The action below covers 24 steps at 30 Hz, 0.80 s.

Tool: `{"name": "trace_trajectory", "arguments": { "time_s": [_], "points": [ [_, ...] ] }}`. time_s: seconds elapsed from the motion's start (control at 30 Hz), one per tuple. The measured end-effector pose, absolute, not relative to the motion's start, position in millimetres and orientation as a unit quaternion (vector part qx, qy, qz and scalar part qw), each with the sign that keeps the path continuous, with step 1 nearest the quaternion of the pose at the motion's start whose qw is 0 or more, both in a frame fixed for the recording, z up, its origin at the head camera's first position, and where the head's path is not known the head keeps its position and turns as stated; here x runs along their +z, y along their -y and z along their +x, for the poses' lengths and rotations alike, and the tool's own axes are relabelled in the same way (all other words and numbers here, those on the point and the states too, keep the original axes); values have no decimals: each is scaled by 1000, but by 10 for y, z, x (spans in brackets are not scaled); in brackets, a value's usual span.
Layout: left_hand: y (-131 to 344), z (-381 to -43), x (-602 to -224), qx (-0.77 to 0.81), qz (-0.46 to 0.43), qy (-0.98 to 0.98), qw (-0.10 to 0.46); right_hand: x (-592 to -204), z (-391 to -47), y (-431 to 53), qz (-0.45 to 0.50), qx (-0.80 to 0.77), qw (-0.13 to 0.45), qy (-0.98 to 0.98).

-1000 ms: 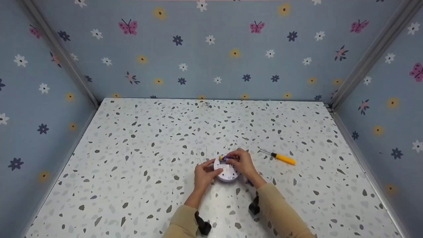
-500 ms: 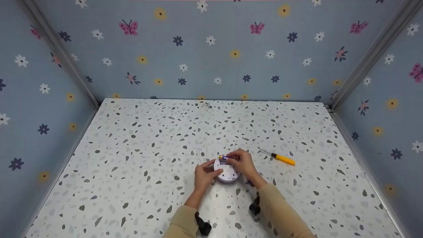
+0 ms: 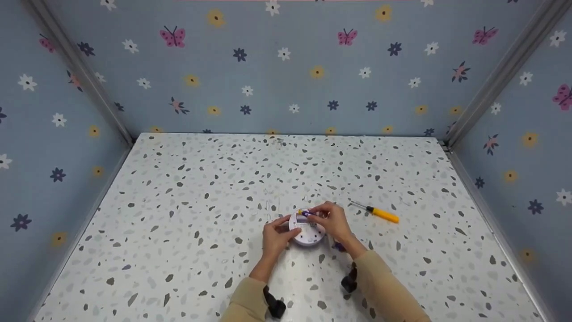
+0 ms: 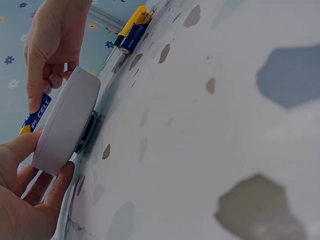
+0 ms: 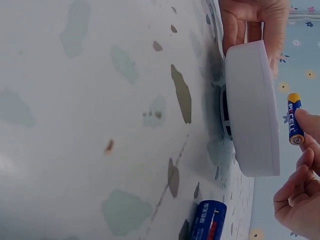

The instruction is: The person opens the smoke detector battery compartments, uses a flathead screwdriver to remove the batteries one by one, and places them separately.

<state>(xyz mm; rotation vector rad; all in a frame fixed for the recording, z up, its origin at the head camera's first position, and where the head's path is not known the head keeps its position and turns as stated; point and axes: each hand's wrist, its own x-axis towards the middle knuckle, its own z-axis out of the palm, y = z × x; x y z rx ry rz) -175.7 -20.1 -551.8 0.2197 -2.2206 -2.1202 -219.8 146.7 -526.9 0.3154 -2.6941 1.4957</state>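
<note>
A white round device [image 3: 310, 237] lies on the table, its recessed battery compartment facing up. My left hand [image 3: 273, 239] grips its left side, thumb on the top face and fingers around the side. Above the compartment, my right hand [image 3: 336, 223] pinches a blue-and-yellow battery [image 3: 306, 213] between thumb and fingers. The right wrist view shows this battery [image 5: 295, 117] held apart from the device [image 5: 252, 110]. The inside of the compartment is partly covered by the right hand in the head view and hidden in both wrist views.
A second battery [image 5: 210, 220] lies on the table near the right wrist, mostly covered in the head view. Farther right rests a screwdriver [image 3: 382, 214] with a yellow handle. Flower-patterned panels [image 3: 286, 67] enclose the speckled table [image 3: 201, 170] at the back and sides.
My right hand has shifted slightly right with the battery, and its forearm has moved right too. My left hand and the device have stayed in place.
</note>
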Motion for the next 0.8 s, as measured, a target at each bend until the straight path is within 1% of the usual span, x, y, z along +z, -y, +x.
{"name": "trace_trajectory", "arguments": {
  "time_s": [0.17, 0.53, 0.8],
  "points": [
    [186, -1804, -5647, -681, 85, 727, 30, -5225, -2151, -1525, 96, 471, 21, 877],
    [186, -1793, -5637, -702, 56, 709, 39, -5174, -1969, -1669, 86, 471, 12, 878],
    [179, -1806, -5645, -684, 94, 723, 26, -5169, -1835, -1817, 67, 466, 3, 882]
  ]
}}
